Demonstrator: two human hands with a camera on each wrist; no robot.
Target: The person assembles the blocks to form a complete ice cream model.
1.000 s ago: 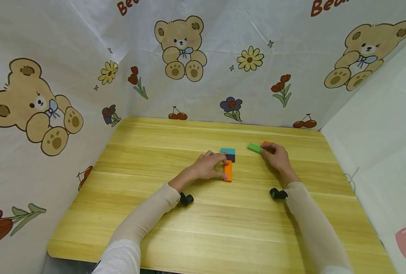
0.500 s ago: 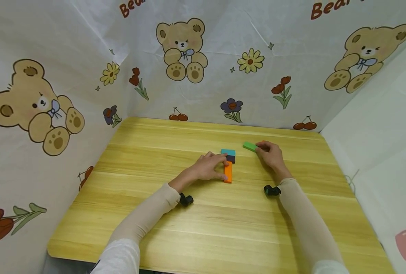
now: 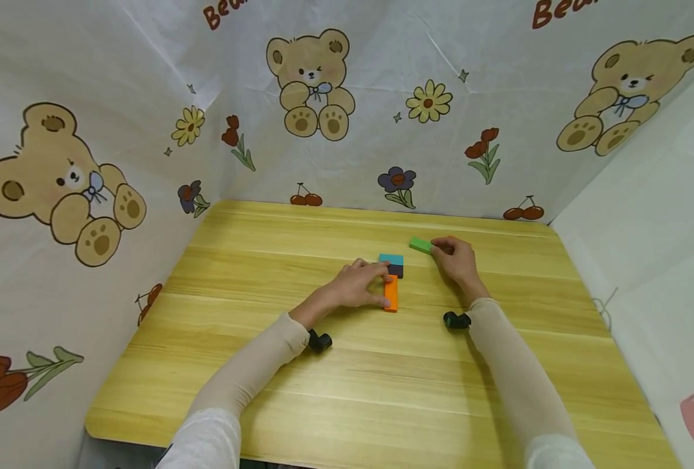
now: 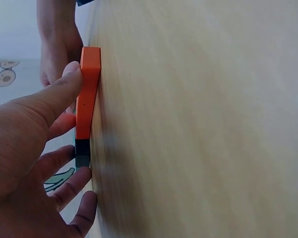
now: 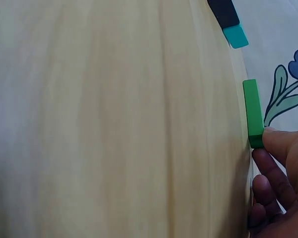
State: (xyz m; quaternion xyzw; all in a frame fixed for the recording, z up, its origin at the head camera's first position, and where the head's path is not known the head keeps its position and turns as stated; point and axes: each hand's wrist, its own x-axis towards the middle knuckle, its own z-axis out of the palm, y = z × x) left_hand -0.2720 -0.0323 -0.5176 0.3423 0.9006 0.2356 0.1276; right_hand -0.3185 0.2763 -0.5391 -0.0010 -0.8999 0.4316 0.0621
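The left hand (image 3: 355,284) spreads its fingers wide over the orange block (image 3: 390,296), thumb resting at the near end and index finger at the far end, a span that seems suited to stopping the piece from sliding. Just past the index fingertip, the dark block (image 3: 397,270) meets the orange end, and the teal block (image 3: 391,258) lies against its far side; being flush probably helps them brace one another. Farther right, the green block (image 3: 420,245) juts leftward from the fingertips of the right hand (image 3: 456,259). Thumb and index finger narrow to pinch one end, apparently leaving the rest free to be seen and aimed; whether it touches the table (image 3: 300,234) I cannot tell. The blocks are slim, straight-edged oblongs with smooth, matte-looking faces; the tabletop under the fingers shows pale, streaky wood grain.
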